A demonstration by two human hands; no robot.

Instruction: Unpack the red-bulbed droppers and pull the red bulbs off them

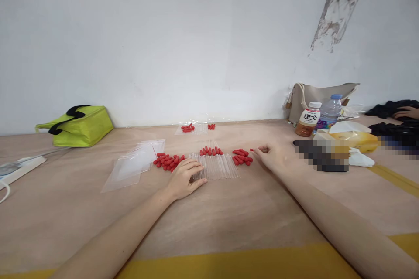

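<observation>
A row of clear thin tubes (219, 167) lies side by side on the table. Several small red rubber bulbs sit along the tubes' far ends (211, 151). My left hand (187, 178) rests at the row's left end, thumb and fingers apart, touching the tubes. Just behind it is a pile of red rubber bulbs (166, 162), partly covered by the fingers. A smaller group of red bulbs (242, 157) lies right of the row. Beyond that group, my right hand (269, 155) pinches a single red rubber bulb (252, 150) between its fingertips.
Clear plastic bags (131, 165) are fanned out at left. Another bag (196, 129) with red bulbs lies near the wall. A lime-green bag (87, 126) stands far left. Bottles (307, 120), a tissue pack (355, 136) and a beige bag (321, 91) stand right, near another person's hand (407, 112).
</observation>
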